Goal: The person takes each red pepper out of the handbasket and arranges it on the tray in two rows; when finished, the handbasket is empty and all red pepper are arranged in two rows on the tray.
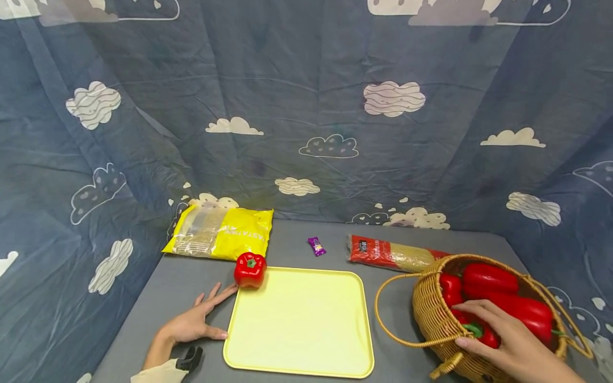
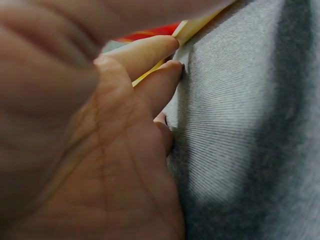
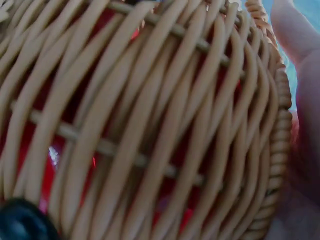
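A yellow tray (image 1: 299, 324) lies on the grey table, with a red bell pepper (image 1: 250, 270) at its far left corner. My left hand (image 1: 193, 322) touches the tray's left edge, fingers spread; the left wrist view shows the palm (image 2: 125, 145) beside the tray rim (image 2: 197, 26). At the right, a wicker basket (image 1: 431, 311) holds several red peppers (image 1: 490, 279). Reaching over its rim, my right hand (image 1: 514, 346) grips a green-stemmed red pepper (image 1: 489, 336) between thumb and fingers. Basket weave (image 3: 150, 100) hides most of that grip in the right wrist view.
Behind the tray lie a yellow pasta bag (image 1: 244, 231) at the left, a small purple packet (image 1: 316, 246) and a red noodle pack (image 1: 397, 254). The basket's handle (image 1: 378, 308) sticks out toward the tray. A cloud-patterned cloth (image 1: 325, 80) surrounds the table's back and sides.
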`<state>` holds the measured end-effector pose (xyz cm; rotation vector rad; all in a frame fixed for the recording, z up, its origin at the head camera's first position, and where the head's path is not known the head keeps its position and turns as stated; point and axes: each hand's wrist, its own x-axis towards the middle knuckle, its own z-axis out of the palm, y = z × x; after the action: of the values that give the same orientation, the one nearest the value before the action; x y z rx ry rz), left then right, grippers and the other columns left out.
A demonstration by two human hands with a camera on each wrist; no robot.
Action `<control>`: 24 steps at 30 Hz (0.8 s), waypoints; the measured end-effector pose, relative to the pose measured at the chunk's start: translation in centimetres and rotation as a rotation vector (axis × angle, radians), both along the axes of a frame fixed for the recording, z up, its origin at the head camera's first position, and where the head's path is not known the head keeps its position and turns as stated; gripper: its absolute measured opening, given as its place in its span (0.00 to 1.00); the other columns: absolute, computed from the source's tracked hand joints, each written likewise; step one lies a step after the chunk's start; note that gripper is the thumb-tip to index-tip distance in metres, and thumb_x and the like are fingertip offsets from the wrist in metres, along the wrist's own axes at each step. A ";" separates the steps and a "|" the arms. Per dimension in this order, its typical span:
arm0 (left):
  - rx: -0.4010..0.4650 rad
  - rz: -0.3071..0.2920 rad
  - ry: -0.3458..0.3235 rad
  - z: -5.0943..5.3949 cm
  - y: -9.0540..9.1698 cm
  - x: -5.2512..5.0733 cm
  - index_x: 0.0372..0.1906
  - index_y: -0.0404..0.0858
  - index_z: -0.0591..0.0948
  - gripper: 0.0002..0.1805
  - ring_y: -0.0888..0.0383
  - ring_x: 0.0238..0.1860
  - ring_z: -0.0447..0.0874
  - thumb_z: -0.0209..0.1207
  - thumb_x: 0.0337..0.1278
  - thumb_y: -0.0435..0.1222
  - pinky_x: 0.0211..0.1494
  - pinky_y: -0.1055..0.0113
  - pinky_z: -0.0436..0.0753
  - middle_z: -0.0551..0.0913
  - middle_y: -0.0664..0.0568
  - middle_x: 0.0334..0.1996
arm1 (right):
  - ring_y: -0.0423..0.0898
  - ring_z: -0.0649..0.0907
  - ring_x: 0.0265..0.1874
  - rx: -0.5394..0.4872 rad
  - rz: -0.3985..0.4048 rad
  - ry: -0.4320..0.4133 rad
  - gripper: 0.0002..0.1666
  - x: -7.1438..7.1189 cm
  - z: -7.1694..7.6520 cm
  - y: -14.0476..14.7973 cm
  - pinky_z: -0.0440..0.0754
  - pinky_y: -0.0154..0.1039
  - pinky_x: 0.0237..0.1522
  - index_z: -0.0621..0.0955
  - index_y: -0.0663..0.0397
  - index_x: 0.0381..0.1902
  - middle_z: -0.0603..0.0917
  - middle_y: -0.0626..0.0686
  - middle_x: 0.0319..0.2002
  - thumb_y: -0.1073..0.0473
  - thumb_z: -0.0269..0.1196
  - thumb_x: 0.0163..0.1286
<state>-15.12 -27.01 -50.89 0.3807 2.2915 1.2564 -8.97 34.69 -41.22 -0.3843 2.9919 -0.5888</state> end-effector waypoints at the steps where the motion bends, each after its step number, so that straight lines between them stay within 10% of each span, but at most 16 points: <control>1: 0.000 0.001 0.001 0.0 0.0 0.0 0.81 0.52 0.55 0.58 0.31 0.77 0.18 0.75 0.45 0.41 0.67 0.22 0.26 0.40 0.39 0.81 | 0.58 0.81 0.50 0.006 -0.001 0.010 0.31 0.0 0.0 -0.1 0.85 0.59 0.43 0.81 0.49 0.57 0.80 0.55 0.54 0.40 0.71 0.61; 7: 0.004 -0.005 0.010 0.0 0.0 0.0 0.81 0.50 0.54 0.58 0.32 0.78 0.19 0.75 0.46 0.41 0.68 0.25 0.23 0.42 0.40 0.81 | 0.48 0.78 0.46 0.011 -0.009 0.065 0.29 0.2 -0.3 0.0 0.81 0.32 0.37 0.82 0.43 0.56 0.77 0.50 0.51 0.40 0.72 0.59; 24: 0.010 -0.013 0.023 -0.1 0.0 -0.1 0.81 0.49 0.55 0.58 0.34 0.79 0.21 0.75 0.45 0.41 0.70 0.28 0.20 0.45 0.42 0.81 | 0.22 0.60 0.44 -0.052 -0.003 0.163 0.18 0.4 -0.3 -0.1 0.74 0.30 0.33 0.85 0.41 0.51 0.72 0.47 0.48 0.52 0.72 0.63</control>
<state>-15.25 -26.98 -51.03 0.4146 2.2992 1.2639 -8.52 34.63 -41.55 -0.4524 3.1374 -0.6684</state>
